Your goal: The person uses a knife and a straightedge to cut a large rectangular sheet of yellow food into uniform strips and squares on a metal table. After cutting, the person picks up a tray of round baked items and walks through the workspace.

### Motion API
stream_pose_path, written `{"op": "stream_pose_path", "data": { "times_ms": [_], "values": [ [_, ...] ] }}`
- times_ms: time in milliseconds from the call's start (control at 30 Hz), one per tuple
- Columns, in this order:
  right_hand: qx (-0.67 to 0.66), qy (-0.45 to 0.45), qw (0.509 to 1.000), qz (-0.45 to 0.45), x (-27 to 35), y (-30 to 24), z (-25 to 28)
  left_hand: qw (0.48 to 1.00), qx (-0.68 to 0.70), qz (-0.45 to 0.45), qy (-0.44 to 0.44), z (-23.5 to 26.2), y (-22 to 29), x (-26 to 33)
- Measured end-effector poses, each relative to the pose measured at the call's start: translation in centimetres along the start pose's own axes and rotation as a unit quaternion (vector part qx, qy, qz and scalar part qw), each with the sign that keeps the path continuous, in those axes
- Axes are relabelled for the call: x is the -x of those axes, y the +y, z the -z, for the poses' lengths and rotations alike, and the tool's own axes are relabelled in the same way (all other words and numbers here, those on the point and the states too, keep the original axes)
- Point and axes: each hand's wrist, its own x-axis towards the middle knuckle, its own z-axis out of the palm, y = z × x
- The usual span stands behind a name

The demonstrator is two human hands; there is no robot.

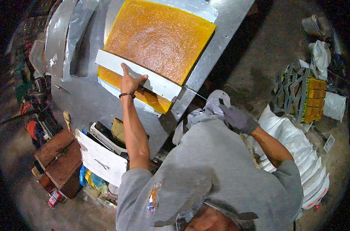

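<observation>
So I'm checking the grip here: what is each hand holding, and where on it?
Left hand presses flat on the white straightedge, near its middle, over the orange slab. Gloved right hand grips the near end of a thin wire.

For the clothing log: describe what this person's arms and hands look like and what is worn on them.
The left hand is bare, with a thin dark beaded band around the wrist. The right hand wears a dark grey fabric glove covering it to the wrist. Both forearms are uncovered; short grey sleeves of a T-shirt end above the elbows. No watch or rings can be made out.
</observation>
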Motion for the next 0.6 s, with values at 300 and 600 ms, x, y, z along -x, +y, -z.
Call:
{"op": "stream_pose_path", "data": {
  "times_ms": [300,600],
  "values": [
    [-0.15,0.224,0.957,0.106,-0.7,-1.9,2.4,0.997,-0.03,0.066,-0.031,0.8,1.5,0.4],
    [-0.158,0.146,0.974,0.068,-15.8,-8.7,3.7,0.983,0.003,0.177,0.045,-0.4,3.3,-1.0]
  ]
}}
